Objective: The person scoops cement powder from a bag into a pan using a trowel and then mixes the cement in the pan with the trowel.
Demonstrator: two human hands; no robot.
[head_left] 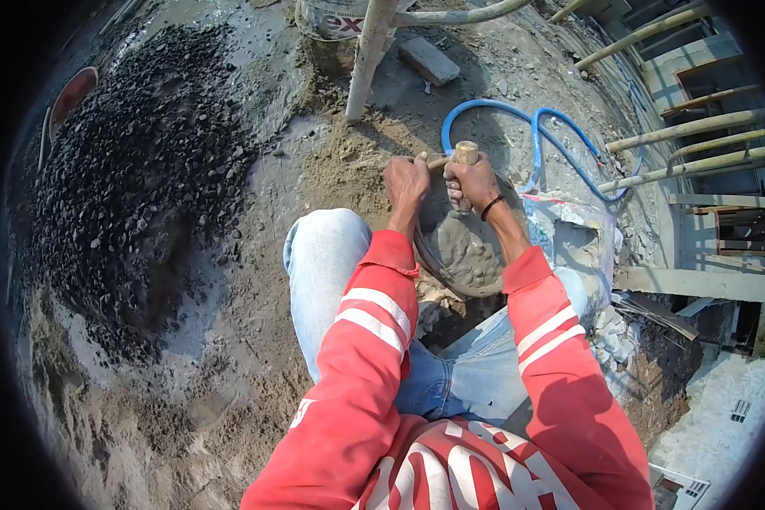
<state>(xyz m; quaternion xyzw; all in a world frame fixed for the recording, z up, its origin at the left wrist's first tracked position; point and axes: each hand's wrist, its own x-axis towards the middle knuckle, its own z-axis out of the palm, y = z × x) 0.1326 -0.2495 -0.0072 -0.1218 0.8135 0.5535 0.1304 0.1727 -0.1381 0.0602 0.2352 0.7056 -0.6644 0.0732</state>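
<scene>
A round pan (434, 270) of wet grey mortar (463, 253) stands in front of my knees. My left hand (406, 183) is closed on the far left part of its rim. In my right hand (474, 182), the fingers wrap around the wooden handle of a trowel (466, 153), its end pointing up. The trowel's blade is hidden below my hand, over or in the mortar.
Dark gravel (136, 170) is heaped on the left. A blue hose (535, 144) curls beyond the pan, near a concrete block (429, 61). A pole (370, 64) and a white bucket (331, 19) stand ahead. Poles and a drop-off lie right.
</scene>
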